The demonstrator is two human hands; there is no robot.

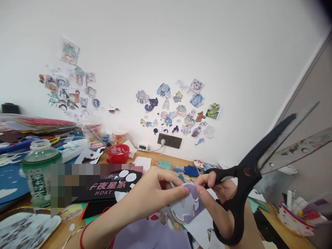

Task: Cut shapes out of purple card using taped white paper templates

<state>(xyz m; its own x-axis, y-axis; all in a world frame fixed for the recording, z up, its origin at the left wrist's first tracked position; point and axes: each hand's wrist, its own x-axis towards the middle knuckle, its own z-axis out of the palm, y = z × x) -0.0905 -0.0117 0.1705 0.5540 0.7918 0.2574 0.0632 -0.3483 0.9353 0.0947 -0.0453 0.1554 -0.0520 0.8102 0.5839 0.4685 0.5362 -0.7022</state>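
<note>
A round paper cutout (185, 205) in white and purple is held up over the cluttered desk. My left hand (153, 190) pinches its upper edge between thumb and fingers. On the other side, my right hand (220, 200) touches the cutout's edge with its fingertips. Black-handled scissors (247, 173) hang on that same hand, with fingers through the loops. Their blades are spread and point up to the right, away from the paper. Beneath the cutout lie a lilac sheet (153, 233) and paper scraps.
A green-labelled bottle (40, 173), red bowl (118, 154) and gold-rimmed tray (31, 228) stand left. A black box (106, 188) lies beside my left forearm. A pen basket (295, 216) sits far right. Stickers (171, 110) cover the wall above a socket (169, 140).
</note>
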